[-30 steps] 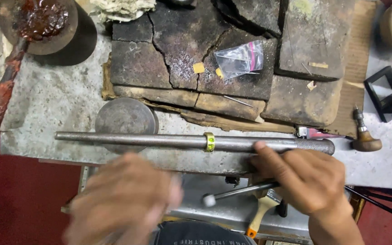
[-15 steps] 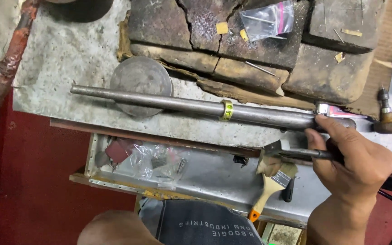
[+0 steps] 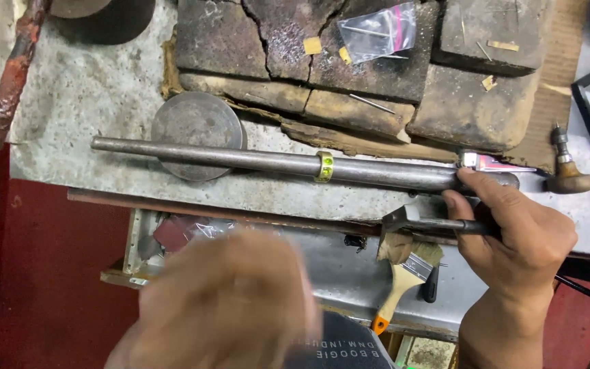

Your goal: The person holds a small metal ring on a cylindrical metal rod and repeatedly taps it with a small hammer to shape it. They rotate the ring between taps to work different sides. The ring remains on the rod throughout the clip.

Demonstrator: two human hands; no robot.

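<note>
A long grey steel mandrel (image 3: 254, 161) lies across the bench front, with a yellow-green ring (image 3: 324, 166) around its middle. My right hand (image 3: 513, 236) grips the dark handle of a small hammer (image 3: 411, 220), whose metal head points left, just below the mandrel's thick right end; my thumb touches that end. My left hand (image 3: 227, 304) is blurred in the lower middle, over the open metal drawer (image 3: 349, 273), fingers spread, holding nothing that I can see.
A round steel block (image 3: 196, 133) sits under the mandrel. Cracked soldering bricks (image 3: 349, 75) with a clear plastic bag (image 3: 375, 31) fill the back. A wooden-handled tool (image 3: 568, 174) lies at right. A paintbrush (image 3: 404, 280) rests in the drawer. A rusty pipe (image 3: 1, 102) stands left.
My left hand has risen from the bottom edge into the lower middle, blurred by motion. My right hand keeps hold of the hammer near the mandrel's right end.
</note>
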